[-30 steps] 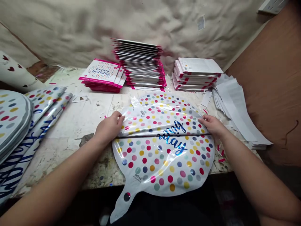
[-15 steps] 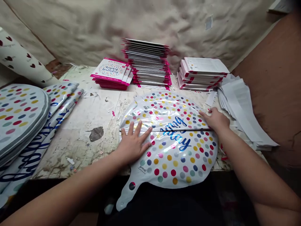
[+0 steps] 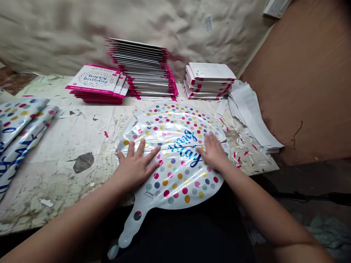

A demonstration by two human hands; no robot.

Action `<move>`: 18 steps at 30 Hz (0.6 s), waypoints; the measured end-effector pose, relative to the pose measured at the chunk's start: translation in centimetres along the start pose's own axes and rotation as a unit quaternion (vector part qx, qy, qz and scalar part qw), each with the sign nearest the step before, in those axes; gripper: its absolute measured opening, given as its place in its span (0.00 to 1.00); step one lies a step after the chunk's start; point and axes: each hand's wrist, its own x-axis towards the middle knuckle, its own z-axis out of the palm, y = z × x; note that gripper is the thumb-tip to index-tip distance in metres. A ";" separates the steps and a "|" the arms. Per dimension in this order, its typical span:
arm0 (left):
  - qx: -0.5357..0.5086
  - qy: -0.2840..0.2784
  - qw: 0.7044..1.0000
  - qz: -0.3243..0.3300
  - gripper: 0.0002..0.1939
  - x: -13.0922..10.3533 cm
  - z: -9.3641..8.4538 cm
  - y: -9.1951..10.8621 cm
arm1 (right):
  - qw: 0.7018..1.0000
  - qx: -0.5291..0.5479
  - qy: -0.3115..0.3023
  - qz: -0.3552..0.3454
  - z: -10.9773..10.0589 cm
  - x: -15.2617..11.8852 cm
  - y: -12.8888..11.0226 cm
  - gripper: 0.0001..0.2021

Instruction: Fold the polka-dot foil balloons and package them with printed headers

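Note:
A flat round foil balloon (image 3: 175, 124) with coloured dots and blue lettering lies on the worn white table (image 3: 68, 146), its top half folded down over the lower half. The neck (image 3: 131, 223) hangs over the table's front edge. My left hand (image 3: 135, 166) lies flat with fingers spread on the balloon's left part, just below the fold line. On the right part, across the fold and the lettering, my right hand (image 3: 214, 153) presses flat. Neither hand grips anything.
Behind the balloon stand a tall stack of pink-edged cards (image 3: 145, 69), a lower stack of birthday cards (image 3: 97, 82) and a stack of white packets (image 3: 210, 80). Paper strips (image 3: 252, 113) lie at the right. Folded dotted balloons (image 3: 19, 124) lie at the left. A brown board (image 3: 304, 80) closes the right side.
My left hand let go of the folded edge and went flat on the balloon. My right hand slid from the right rim inward onto the fold. The camera view shifted right.

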 end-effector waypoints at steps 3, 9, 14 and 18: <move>-0.057 0.078 0.995 0.008 0.28 -0.2 -1.3 -1.8 | 0.998 -0.021 0.030 0.052 0.4 -0.7 3.7 0.39; -0.411 0.097 0.872 -0.249 0.18 -1.1 -3.8 -8.2 | 0.994 -0.053 0.081 0.044 2.4 -0.8 4.2 0.38; -0.518 -0.053 0.813 -0.260 0.19 -0.8 -3.2 -9.0 | 0.994 -0.060 0.085 0.036 2.5 -0.6 4.3 0.38; -0.372 -0.087 0.895 -0.230 0.17 -0.7 -3.5 -10.3 | 0.993 -0.070 0.087 0.038 2.4 -0.7 4.2 0.38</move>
